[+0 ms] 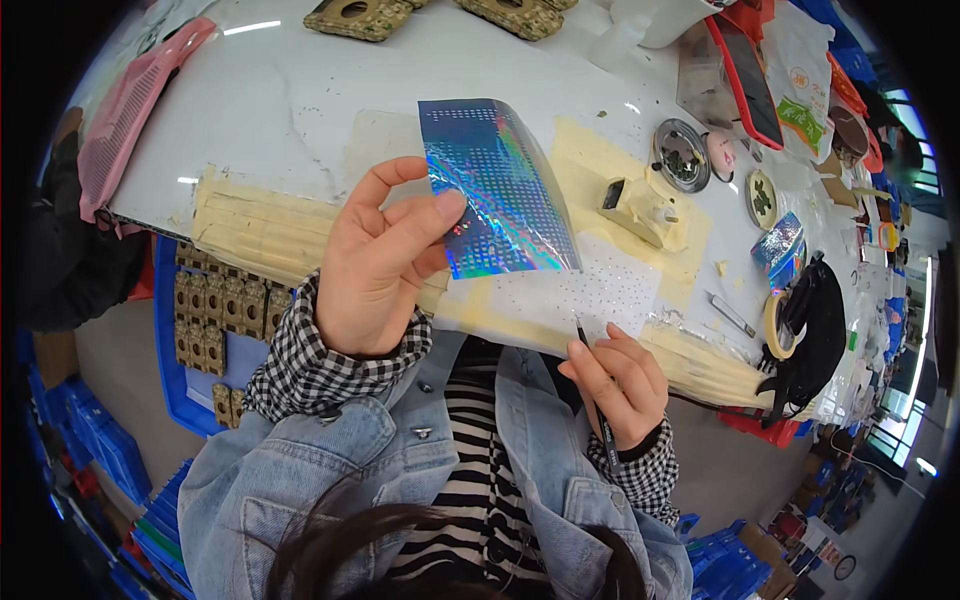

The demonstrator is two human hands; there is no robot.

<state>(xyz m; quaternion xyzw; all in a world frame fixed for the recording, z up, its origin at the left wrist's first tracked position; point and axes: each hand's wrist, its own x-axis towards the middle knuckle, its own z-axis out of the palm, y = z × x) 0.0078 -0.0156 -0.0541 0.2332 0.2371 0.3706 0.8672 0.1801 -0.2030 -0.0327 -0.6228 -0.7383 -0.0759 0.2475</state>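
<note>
My left hand (385, 245) pinches the left edge of a shiny blue holographic sheet (505, 190) between thumb and fingers. Rows of small marks run across the sheet, which is held up above the table and curls at its right side. In my right hand (625, 385) is a slim dark pen-like tool (608, 440), gripped like a pencil with its thin tip pointing at a white paper (520, 300). Many tiny specks lie scattered over that paper at the table's near edge. Whether the tip touches the paper, I cannot tell.
A tape-wrapped block (645, 210) sits beyond the paper. Round dishes (683, 155) with small dark bits, a utility knife (732, 314), a tape roll (782, 330) and a black pouch (818, 335) are at right. Below left, a blue tray (172, 385) holds camouflage-patterned pieces (205, 300).
</note>
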